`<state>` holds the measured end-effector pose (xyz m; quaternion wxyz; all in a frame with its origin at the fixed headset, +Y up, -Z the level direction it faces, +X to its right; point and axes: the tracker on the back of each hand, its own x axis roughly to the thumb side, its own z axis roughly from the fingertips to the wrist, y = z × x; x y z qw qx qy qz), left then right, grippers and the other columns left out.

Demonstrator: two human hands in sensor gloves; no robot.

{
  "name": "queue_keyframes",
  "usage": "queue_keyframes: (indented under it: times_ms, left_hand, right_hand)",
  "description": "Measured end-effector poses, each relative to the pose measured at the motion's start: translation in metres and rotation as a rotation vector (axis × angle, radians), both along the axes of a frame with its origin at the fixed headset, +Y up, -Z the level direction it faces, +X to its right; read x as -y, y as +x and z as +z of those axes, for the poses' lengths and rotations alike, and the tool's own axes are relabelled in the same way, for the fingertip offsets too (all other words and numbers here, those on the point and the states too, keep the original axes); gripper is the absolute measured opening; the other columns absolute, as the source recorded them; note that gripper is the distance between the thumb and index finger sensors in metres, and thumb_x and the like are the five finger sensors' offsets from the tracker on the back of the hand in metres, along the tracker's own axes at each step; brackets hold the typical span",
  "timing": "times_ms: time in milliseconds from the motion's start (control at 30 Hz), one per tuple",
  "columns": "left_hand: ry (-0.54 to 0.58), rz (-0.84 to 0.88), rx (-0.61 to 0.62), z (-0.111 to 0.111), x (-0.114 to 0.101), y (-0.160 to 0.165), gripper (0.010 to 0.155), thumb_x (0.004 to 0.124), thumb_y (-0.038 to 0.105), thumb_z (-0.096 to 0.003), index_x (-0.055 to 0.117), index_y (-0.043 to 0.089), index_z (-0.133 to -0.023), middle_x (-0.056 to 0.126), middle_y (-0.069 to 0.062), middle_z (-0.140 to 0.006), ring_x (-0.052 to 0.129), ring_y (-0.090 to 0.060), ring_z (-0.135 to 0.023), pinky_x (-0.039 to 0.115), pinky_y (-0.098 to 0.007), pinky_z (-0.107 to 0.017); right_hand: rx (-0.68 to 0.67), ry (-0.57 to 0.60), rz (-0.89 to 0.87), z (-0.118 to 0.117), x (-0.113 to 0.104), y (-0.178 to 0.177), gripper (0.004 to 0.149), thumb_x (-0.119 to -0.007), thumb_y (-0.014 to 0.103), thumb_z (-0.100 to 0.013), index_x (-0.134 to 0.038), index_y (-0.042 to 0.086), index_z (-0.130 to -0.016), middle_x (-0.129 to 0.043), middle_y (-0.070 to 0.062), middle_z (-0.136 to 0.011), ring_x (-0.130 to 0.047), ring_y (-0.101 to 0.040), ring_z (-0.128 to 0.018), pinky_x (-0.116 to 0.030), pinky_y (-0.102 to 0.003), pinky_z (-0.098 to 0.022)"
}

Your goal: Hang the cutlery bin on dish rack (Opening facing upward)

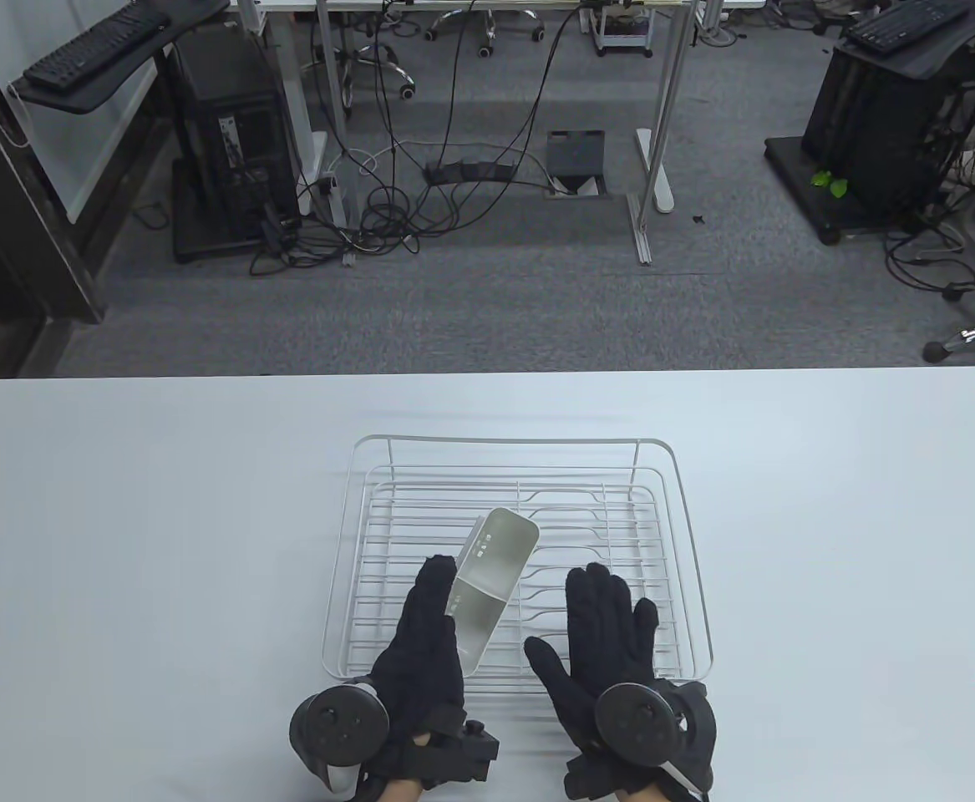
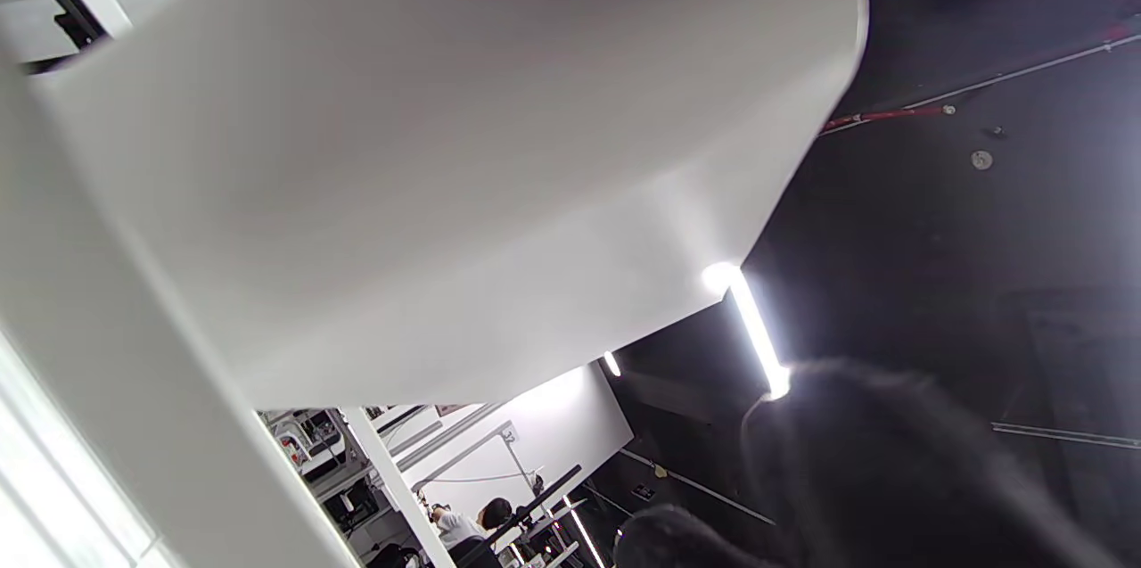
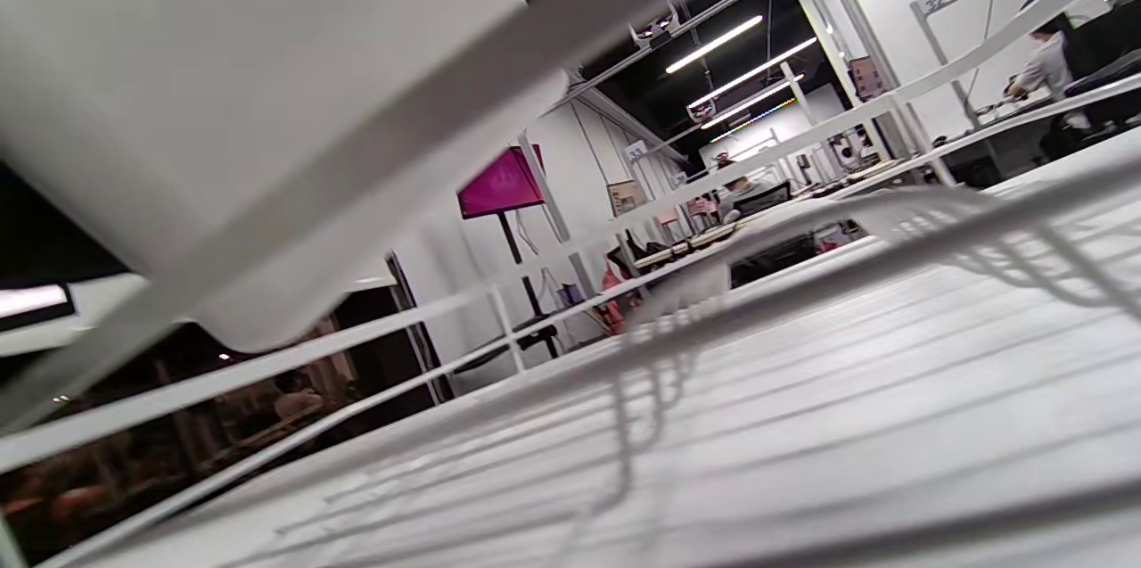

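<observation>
The white cutlery bin (image 1: 491, 576) lies tilted over the front middle of the white wire dish rack (image 1: 512, 440), its opening facing up and to the right. My left hand (image 1: 420, 643) holds it by its lower left side, fingers stretched along the wall and thumb hidden behind the bin. In the left wrist view the bin (image 2: 446, 149) fills the upper left, with a dark fingertip (image 2: 891, 461) below it. My right hand (image 1: 596, 643) hovers flat and spread over the rack's front right, touching nothing. The right wrist view shows the bin (image 3: 223, 60) above rack wires (image 3: 802, 283).
The rack stands in the middle of a white table (image 1: 119, 518). Beyond the table's far edge are a grey carpet floor, desk legs, cables and computer towers.
</observation>
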<state>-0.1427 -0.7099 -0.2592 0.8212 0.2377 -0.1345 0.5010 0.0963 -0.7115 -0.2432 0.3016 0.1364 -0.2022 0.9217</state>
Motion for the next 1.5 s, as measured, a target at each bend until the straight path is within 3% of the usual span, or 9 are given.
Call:
queue_keyframes:
  times_ms: [267, 433, 933, 1500]
  left_hand:
    - [0.033, -0.067, 0.022, 0.002, -0.001, 0.008, 0.056, 0.061, 0.025, -0.0585, 0.052, 0.030, -0.113, 0.065, -0.005, -0.114, 0.079, -0.046, -0.093, 0.072, -0.058, -0.061]
    - [0.071, -0.152, 0.037, 0.005, -0.003, 0.016, 0.056, 0.062, 0.024, -0.0583, 0.052, 0.030, -0.113, 0.066, -0.005, -0.114, 0.080, -0.046, -0.093, 0.072, -0.058, -0.061]
    - [0.147, -0.234, 0.101, 0.013, -0.010, 0.029, 0.056, 0.062, 0.025, -0.0581, 0.051, 0.032, -0.113, 0.064, -0.003, -0.115, 0.075, -0.045, -0.097, 0.069, -0.057, -0.064]
    - [0.213, -0.389, 0.179, 0.020, -0.014, 0.046, 0.058, 0.064, 0.026, -0.0579, 0.050, 0.033, -0.113, 0.060, -0.001, -0.118, 0.066, -0.046, -0.102, 0.063, -0.058, -0.069]
  right_hand:
    - [-0.114, -0.018, -0.134, 0.006, -0.005, -0.010, 0.072, -0.060, 0.054, -0.060, -0.018, 0.024, -0.109, -0.058, -0.033, -0.107, -0.061, -0.056, -0.094, -0.027, -0.061, -0.068]
    - [-0.142, -0.046, -0.159, 0.006, -0.004, -0.012, 0.073, -0.062, 0.052, -0.060, -0.016, 0.023, -0.109, -0.065, -0.035, -0.102, -0.077, -0.055, -0.085, -0.041, -0.064, -0.066]
    - [-0.127, -0.082, -0.248, 0.004, -0.002, -0.011, 0.072, -0.065, 0.044, -0.060, -0.016, 0.022, -0.108, -0.053, -0.044, -0.100, -0.071, -0.061, -0.086, -0.038, -0.065, -0.065]
    - [-0.054, -0.079, -0.272, 0.003, -0.004, -0.004, 0.059, -0.072, 0.029, -0.057, -0.049, 0.009, -0.108, -0.059, -0.046, -0.095, -0.080, -0.057, -0.080, -0.045, -0.063, -0.064]
